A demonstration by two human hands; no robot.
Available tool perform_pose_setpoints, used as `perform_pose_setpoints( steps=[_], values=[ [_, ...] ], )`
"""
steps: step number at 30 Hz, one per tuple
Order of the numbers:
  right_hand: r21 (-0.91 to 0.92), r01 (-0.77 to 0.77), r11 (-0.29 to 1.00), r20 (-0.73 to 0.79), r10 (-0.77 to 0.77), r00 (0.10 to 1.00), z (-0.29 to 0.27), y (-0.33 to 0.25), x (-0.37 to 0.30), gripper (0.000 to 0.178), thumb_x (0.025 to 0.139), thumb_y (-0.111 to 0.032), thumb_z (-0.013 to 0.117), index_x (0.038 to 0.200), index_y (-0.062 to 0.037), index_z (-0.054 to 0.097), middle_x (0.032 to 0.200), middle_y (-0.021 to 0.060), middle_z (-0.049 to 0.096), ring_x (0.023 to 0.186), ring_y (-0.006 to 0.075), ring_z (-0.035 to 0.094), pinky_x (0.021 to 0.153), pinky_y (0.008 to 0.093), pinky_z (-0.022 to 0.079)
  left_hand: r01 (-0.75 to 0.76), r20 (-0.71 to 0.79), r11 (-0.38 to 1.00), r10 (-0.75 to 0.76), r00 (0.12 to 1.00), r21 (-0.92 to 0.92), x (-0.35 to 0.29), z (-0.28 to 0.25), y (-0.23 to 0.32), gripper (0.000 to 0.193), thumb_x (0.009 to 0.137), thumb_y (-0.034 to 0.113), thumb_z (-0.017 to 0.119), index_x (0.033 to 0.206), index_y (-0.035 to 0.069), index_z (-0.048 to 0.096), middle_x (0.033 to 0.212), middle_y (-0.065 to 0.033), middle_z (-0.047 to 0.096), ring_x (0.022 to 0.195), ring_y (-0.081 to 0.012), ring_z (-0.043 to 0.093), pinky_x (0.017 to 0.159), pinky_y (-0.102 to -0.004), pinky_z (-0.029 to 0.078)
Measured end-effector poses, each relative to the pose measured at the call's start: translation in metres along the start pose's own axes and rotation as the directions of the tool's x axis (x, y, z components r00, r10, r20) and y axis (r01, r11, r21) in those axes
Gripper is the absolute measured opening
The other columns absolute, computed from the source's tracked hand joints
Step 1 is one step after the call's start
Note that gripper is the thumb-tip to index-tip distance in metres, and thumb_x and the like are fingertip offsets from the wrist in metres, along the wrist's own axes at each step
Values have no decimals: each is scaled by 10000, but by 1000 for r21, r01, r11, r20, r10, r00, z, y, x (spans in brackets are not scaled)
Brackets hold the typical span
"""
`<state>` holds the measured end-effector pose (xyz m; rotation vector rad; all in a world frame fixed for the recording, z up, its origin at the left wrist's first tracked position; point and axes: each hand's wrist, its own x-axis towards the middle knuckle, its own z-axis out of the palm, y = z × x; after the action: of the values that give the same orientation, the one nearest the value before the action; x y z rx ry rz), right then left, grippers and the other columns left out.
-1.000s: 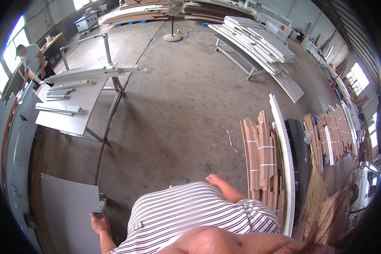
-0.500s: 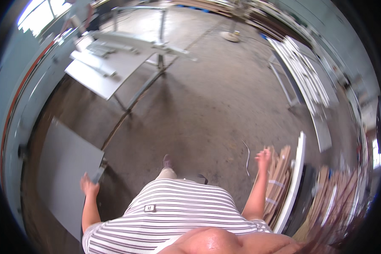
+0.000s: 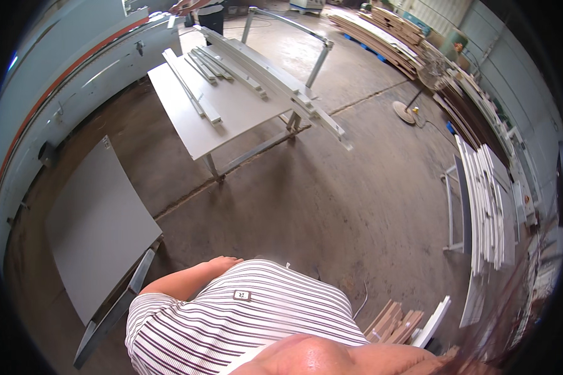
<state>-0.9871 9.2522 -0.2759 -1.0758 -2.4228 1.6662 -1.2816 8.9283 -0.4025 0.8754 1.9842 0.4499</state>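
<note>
My left hand (image 3: 224, 261) lies across the front of my striped shirt, its visible fingers stretched out with nothing seen in them; the shirt hides part of it. Out of sight is my right hand, as is its forearm. Nearest on my left stands a panel-topped table with a large grey panel (image 3: 100, 231) and a metal frame (image 3: 116, 306) at its side. Ahead, a white-topped table (image 3: 238, 122) carries several pale strips (image 3: 197, 94) and longer white bars (image 3: 275, 72).
Brown strips (image 3: 391, 322) and a white bar (image 3: 433, 320) lie at the lower right. Farther right, a rack holds long white strips (image 3: 486, 206). A pedestal fan (image 3: 404, 112) and stacked boards (image 3: 381, 34) stand behind. Another person (image 3: 211, 19) is at the far left; a long blue machine (image 3: 75, 81) lines the left.
My left hand has moved from beside the grey panel in to my shirt front. My right hand has left the view. The view has turned right, with the far table now nearer the middle.
</note>
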Motion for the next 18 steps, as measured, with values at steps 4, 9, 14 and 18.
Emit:
perform_pose_setpoints(
  steps=[4, 9, 14, 18],
  values=[
    [-99, -344, 934, 44, 350, 936, -22, 177, 133, 342, 991, -311, 487, 914, -10, 631, 740, 93, 646, 595, 171, 585, 546, 343, 478, 24, 43, 986, -31, 999, 168, 52, -55, 6, 444, 944, 354, 551, 1322, 128, 489, 1231, -173, 604, 1132, -379, 594, 944, -488, 479],
    [48, -563, 825, -32, 564, 825, -68, 255, 285, 398, 1012, -359, 457, 945, -6, 628, 737, 97, 644, 530, 172, 585, 502, 320, 466, 2, 59, 978, -15, 998, 209, 125, -107, 19, 467, 943, 414, 556, 1295, 113, 499, 1189, -174, 618, 1105, -381, 612, 918, -499, 491],
    [55, -466, 883, -87, 470, 879, -110, 220, 414, 444, 1014, -385, 457, 968, 18, 635, 745, 88, 657, 556, 161, 614, 514, 312, 477, -214, -76, 976, 211, 974, -28, 215, -132, 44, 390, 965, 385, 512, 1226, 95, 519, 1212, -178, 590, 1147, -390, 583, 957, -480, 470],
    [26, -349, 937, 27, 348, 937, -109, 162, 499, 447, 1008, -393, 493, 985, 29, 641, 766, 95, 669, 573, 160, 623, 578, 306, 513, -269, -93, 961, 263, 960, -59, 245, -172, 80, 387, 981, 366, 492, 1242, 82, 528, 1223, -188, 586, 1163, -388, 564, 972, -460, 460]
  ],
)
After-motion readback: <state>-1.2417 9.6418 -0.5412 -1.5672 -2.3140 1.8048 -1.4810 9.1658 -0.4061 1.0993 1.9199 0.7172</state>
